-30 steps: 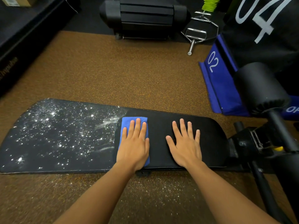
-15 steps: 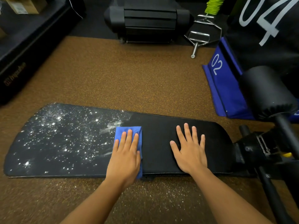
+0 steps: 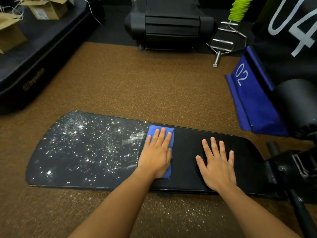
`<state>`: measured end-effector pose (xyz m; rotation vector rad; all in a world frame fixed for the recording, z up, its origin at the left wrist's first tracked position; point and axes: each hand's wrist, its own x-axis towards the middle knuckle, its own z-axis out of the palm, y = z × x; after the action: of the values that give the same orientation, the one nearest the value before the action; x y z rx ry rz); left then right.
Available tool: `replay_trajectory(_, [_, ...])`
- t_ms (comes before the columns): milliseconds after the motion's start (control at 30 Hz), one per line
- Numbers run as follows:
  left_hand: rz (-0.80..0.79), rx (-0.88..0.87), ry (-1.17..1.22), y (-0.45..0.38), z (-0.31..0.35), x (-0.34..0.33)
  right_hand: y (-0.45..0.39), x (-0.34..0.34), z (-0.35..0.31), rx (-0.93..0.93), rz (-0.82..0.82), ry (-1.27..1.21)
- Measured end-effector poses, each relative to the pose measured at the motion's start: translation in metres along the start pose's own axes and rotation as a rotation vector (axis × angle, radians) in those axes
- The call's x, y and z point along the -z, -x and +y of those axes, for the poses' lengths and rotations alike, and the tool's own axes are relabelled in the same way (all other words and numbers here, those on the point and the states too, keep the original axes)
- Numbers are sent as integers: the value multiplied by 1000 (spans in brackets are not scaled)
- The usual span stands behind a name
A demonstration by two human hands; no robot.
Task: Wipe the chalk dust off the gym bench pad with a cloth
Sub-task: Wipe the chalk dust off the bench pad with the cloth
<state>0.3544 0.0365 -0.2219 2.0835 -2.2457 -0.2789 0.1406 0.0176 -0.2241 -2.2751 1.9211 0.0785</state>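
From the head view, the bench pad (image 3: 188,158) lies long across the near middle of the scene, on the brown speckled floor (image 3: 137,86). The blue cloth (image 3: 169,133) lies flat on the pad, a little left of its centre and reaching toward the far edge. The left hand (image 3: 157,155) lies spread on top of it, palm down with fingers straight; its grip is wide and flat, pressing the cloth rather than closing around it. The right hand (image 3: 217,165) rests just as flat and spread on the bare pad to the right, holding nothing, apparently steadying the pad.

As for progress, the pad to the right of the cloth looks plain black and clean. Everything to the left of the cloth is covered in white chalk dust (image 3: 82,148), thickest toward the far left, with a smeared streak just beside the cloth's left edge. By this showing, somewhat under half is wiped, and the larger left part remains. Fine white specks also lie on the floor at the near side of the pad, though the task does not ask for those.
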Motion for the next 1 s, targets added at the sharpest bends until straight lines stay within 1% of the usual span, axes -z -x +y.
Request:
replay_trajectory(167, [36, 157, -7, 0, -45, 5, -3, 2, -9, -39, -24, -52])
replay_trajectory(300, [77, 172, 45, 27, -66, 5, -3, 3, -19, 7, -25, -76])
replay_trajectory(400, [90, 187, 55, 56, -59, 0, -5, 4, -29, 48, -8, -92])
replay_trajectory(500, [90, 168, 70, 78, -40, -5, -8, 1, -39, 50, -25, -65])
replay_trajectory(600, [68, 131, 62, 78, -25, -7, -9, -3, -44, 24, -24, -44])
replay_trajectory(833, [-10, -51, -39, 25, -23, -3, -11, -4, -52, -7, -33, -38])
replay_trajectory(1000, [-25, -101, -75, -6, -35, 3, -10, -4, -55, -18, -34, -30])
